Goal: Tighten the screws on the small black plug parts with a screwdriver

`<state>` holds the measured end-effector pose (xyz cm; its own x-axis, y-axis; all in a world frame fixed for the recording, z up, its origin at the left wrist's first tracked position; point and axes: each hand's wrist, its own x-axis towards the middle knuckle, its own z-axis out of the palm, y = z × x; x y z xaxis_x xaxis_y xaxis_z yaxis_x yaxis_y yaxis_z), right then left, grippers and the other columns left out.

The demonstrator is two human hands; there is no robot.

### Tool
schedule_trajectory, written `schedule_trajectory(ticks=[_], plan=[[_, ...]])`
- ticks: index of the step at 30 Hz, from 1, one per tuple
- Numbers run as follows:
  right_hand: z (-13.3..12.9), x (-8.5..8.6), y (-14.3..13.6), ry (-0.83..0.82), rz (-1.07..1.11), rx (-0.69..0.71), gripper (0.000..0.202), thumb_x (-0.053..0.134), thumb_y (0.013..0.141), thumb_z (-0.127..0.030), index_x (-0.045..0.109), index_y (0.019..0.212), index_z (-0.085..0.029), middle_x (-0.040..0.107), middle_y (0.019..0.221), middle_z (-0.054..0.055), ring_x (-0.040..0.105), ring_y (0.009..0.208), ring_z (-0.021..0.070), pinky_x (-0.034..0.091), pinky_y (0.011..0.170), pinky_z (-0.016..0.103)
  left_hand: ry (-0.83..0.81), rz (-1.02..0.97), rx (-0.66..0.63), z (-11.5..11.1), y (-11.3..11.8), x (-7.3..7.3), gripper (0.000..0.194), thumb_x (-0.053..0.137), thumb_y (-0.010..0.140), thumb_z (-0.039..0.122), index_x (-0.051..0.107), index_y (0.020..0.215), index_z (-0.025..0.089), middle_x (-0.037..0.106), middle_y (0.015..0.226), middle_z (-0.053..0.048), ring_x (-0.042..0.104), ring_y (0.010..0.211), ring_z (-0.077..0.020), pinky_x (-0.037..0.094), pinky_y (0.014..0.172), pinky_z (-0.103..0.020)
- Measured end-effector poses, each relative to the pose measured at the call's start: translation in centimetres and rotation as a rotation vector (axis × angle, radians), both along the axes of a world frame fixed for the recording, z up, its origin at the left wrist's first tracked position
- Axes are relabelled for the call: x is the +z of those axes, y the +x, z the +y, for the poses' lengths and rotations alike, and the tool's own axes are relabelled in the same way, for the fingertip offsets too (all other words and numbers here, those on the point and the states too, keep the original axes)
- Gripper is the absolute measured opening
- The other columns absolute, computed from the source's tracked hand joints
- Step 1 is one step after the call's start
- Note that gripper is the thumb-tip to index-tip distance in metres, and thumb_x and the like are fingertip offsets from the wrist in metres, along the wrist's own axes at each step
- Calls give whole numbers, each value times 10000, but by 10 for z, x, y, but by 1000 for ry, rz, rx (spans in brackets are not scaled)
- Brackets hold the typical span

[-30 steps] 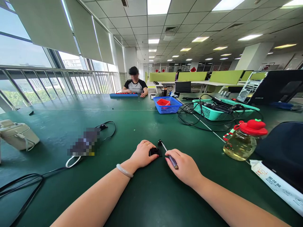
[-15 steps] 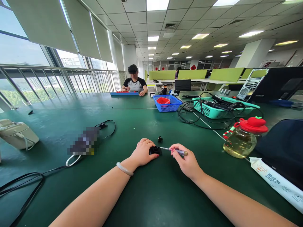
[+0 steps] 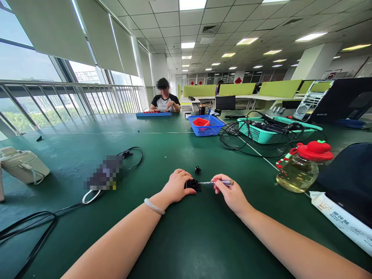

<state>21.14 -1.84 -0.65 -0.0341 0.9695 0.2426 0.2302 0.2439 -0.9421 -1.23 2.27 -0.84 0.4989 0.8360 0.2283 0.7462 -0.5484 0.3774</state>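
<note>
Single head-worn view, facing forward and down, close above the green table (image 3: 192, 240)

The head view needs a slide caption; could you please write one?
Left hand holds a black part on a green table; the right hand points a screwdriver at it.

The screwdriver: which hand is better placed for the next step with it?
Probably the right hand: it holds the screwdriver, pointed at the black part, while the left hand is occupied holding that part.
</note>
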Motion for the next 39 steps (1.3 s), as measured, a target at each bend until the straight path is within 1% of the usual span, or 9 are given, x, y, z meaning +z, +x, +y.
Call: schedule_trajectory(ticks=[5,10,15,18,21,26,33,36,39], plan=[[-6,1,1,75,-11,3,336,480,897,-503,593,773,-212,543,614,-1,536,583,162,453,593,299,-5,3,2,0,0,0,466,773,708,486,668,1091,242,658,1208,-57,463,1232,-295,383,1073,-464],[-13,9,-2,162,-219,50,249,446,907,-366,566,743,-223,528,609,-14,504,576,154,413,560,280,-5,3,-5,2,-1,-1,478,780,700,487,660,1083,227,661,1204,-62,465,1232,-292,381,1076,-453],[-24,16,-8,425,-464,128,163,444,849,-185,545,727,-227,601,691,-1,537,647,158,429,634,290,11,29,-8,1,-1,0,481,766,711,499,656,1093,229,660,1202,-70,472,1231,-295,393,1061,-454],[-29,16,-9,629,-531,200,142,457,855,-156,546,772,-230,618,698,3,539,668,162,439,731,326,25,60,0,-1,0,4,478,748,731,505,658,1102,218,667,1177,-83,498,1202,-291,415,1035,-441],[-30,15,-9,701,-532,253,123,471,875,-156,555,830,-234,633,722,2,541,681,160,433,786,348,49,98,8,-3,0,7,477,729,746,516,664,1106,210,676,1136,-87,542,1134,-280,446,988,-415],[-27,14,-11,569,-534,277,118,483,905,-202,576,847,-244,672,786,5,585,753,172,429,813,352,77,150,7,-4,1,9,503,701,756,554,663,1112,201,688,1095,-82,568,1069,-269,456,953,-395],[-18,11,-13,106,-312,182,258,459,922,-412,595,795,-233,590,701,-16,532,658,153,405,607,271,104,195,-10,-5,4,13,564,685,726,621,668,1092,193,696,1047,-85,569,1039,-273,450,937,-405],[-17,10,-11,92,-218,177,285,460,917,-442,600,798,-223,583,706,-8,531,655,152,407,600,265,93,188,1,-5,3,13,560,689,725,620,671,1085,192,692,1049,-88,569,1039,-273,453,929,-407],[-20,11,-7,191,-186,103,278,456,924,-430,608,816,-224,601,733,7,552,685,164,428,637,275,81,164,-6,-3,2,11,529,687,733,617,673,1073,211,690,1045,-76,566,1045,-268,450,931,-403]])
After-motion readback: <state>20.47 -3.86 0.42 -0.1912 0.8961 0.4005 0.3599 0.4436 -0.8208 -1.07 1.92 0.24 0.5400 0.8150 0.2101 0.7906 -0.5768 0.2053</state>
